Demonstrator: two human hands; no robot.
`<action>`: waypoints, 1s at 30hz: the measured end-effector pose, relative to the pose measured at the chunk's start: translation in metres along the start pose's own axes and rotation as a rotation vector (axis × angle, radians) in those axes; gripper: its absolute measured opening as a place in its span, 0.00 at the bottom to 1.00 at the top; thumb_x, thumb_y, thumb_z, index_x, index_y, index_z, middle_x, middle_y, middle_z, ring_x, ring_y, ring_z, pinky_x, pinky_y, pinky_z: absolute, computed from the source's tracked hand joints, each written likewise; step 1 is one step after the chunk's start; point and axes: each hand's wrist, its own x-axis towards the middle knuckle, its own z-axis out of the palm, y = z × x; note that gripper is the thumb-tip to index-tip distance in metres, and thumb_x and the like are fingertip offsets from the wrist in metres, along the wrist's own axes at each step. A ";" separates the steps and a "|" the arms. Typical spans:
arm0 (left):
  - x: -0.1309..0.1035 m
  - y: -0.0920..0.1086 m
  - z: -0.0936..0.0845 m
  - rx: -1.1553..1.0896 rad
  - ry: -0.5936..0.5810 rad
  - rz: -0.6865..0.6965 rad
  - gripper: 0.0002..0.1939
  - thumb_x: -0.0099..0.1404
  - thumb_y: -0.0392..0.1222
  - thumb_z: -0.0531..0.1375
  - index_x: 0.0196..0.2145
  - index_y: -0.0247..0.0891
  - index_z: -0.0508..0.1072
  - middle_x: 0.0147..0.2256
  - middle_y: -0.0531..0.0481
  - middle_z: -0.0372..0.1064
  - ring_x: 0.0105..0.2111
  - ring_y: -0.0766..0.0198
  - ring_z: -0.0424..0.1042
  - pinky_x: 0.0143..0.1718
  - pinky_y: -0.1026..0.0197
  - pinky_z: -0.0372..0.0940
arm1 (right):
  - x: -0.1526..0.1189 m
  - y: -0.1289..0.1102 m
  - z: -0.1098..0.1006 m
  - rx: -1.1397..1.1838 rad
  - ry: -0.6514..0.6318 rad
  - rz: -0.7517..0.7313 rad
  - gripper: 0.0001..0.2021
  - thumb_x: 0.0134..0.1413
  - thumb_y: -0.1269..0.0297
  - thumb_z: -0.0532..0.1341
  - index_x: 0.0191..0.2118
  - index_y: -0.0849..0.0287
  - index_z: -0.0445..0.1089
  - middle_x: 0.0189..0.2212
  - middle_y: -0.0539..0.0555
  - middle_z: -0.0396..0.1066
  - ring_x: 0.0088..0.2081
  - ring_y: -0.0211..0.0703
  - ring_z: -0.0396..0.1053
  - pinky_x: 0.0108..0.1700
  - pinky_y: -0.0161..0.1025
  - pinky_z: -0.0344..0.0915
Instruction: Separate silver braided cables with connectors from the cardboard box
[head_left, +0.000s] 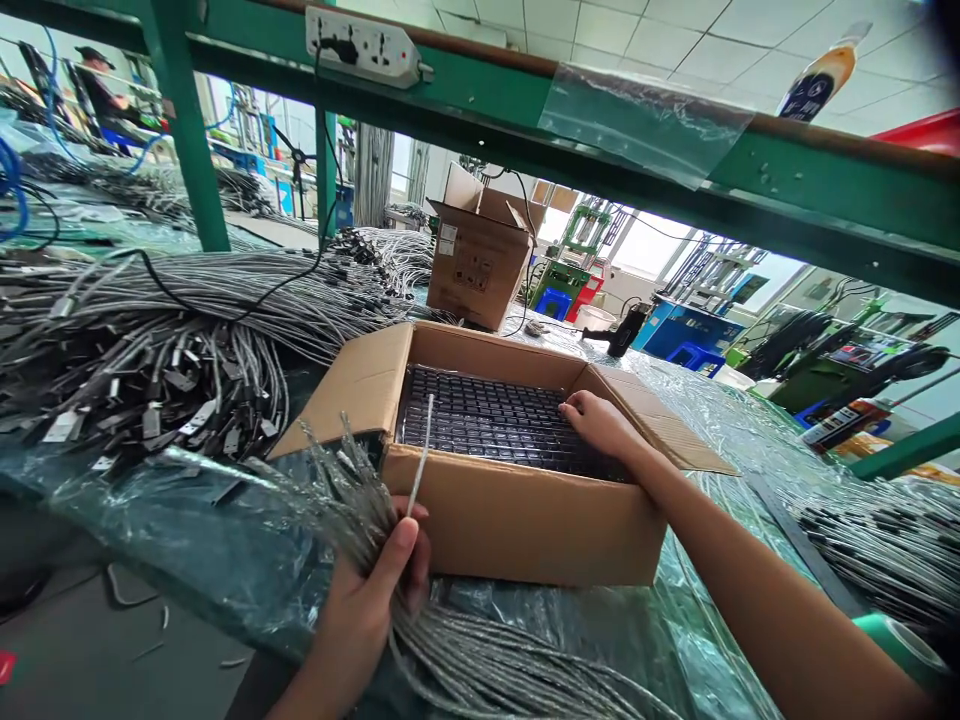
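My left hand (379, 580) is wrapped round a bundle of thin grey cables (487, 655), and one cable end stands up apart between thumb and fingers. The cut ends fan out to the left of the hand. An open cardboard box (525, 520) sits on the table just beyond, holding a black gridded tray of small dark parts (487, 415). Inside its right side, my right hand (600, 425) reaches onto the tray with thumb and fingertips together; whatever is between them is too small to make out.
A large heap of grey cables with black ends (202, 390) lies at left. Behind the box stand another carton (476, 265) and a dark hand tool (622, 330). More cables (892, 540) and a green tape roll (900, 640) are at right. A green beam (480, 115) crosses above.
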 end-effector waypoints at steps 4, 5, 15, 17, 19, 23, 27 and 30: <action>0.001 0.002 0.000 0.014 -0.054 0.039 0.19 0.63 0.51 0.62 0.49 0.41 0.69 0.26 0.54 0.73 0.16 0.71 0.64 0.16 0.68 0.59 | -0.002 -0.009 -0.018 0.203 0.147 -0.025 0.11 0.61 0.57 0.55 0.38 0.59 0.66 0.30 0.54 0.72 0.31 0.43 0.67 0.34 0.38 0.57; 0.001 0.003 -0.001 0.007 -0.069 0.034 0.20 0.63 0.51 0.62 0.50 0.41 0.69 0.29 0.53 0.74 0.17 0.70 0.66 0.17 0.68 0.60 | -0.005 -0.014 -0.022 0.258 0.172 -0.037 0.12 0.61 0.55 0.54 0.38 0.59 0.65 0.27 0.52 0.70 0.28 0.42 0.65 0.32 0.38 0.57; 0.002 -0.002 -0.006 0.072 -0.078 0.029 0.16 0.63 0.50 0.63 0.45 0.38 0.76 0.15 0.60 0.57 0.14 0.71 0.58 0.16 0.67 0.58 | -0.094 -0.123 -0.040 0.908 -0.161 -0.325 0.12 0.62 0.51 0.57 0.42 0.54 0.62 0.17 0.40 0.55 0.18 0.31 0.48 0.20 0.30 0.48; 0.002 -0.003 -0.006 0.075 -0.062 0.034 0.15 0.63 0.50 0.63 0.44 0.38 0.77 0.15 0.60 0.57 0.15 0.71 0.57 0.16 0.68 0.57 | -0.103 -0.137 -0.042 0.895 -0.220 -0.362 0.11 0.63 0.53 0.57 0.43 0.54 0.62 0.18 0.41 0.55 0.20 0.31 0.50 0.21 0.30 0.48; 0.002 -0.004 -0.006 0.067 -0.061 0.033 0.14 0.63 0.49 0.63 0.43 0.38 0.77 0.15 0.60 0.57 0.15 0.72 0.56 0.16 0.68 0.57 | -0.106 -0.144 -0.044 0.854 -0.239 -0.383 0.11 0.63 0.54 0.57 0.44 0.54 0.63 0.19 0.41 0.55 0.21 0.32 0.51 0.23 0.31 0.48; 0.002 -0.005 -0.007 0.054 -0.072 0.031 0.14 0.63 0.49 0.63 0.42 0.38 0.77 0.15 0.60 0.56 0.15 0.72 0.56 0.17 0.68 0.56 | -0.104 -0.150 -0.043 0.778 -0.218 -0.394 0.10 0.64 0.55 0.57 0.44 0.54 0.64 0.20 0.42 0.57 0.22 0.32 0.52 0.24 0.33 0.48; 0.002 -0.006 -0.007 0.029 -0.076 0.021 0.15 0.63 0.49 0.63 0.43 0.37 0.77 0.15 0.61 0.56 0.15 0.72 0.55 0.16 0.68 0.55 | -0.102 -0.151 -0.041 0.757 -0.223 -0.387 0.10 0.64 0.55 0.57 0.45 0.53 0.63 0.21 0.42 0.57 0.22 0.33 0.52 0.25 0.33 0.48; 0.001 -0.003 -0.005 0.020 -0.069 0.019 0.15 0.62 0.49 0.63 0.42 0.36 0.77 0.14 0.61 0.55 0.14 0.72 0.55 0.16 0.68 0.55 | -0.103 -0.152 -0.041 0.767 -0.235 -0.386 0.11 0.64 0.54 0.57 0.46 0.53 0.63 0.20 0.42 0.57 0.22 0.33 0.52 0.25 0.34 0.48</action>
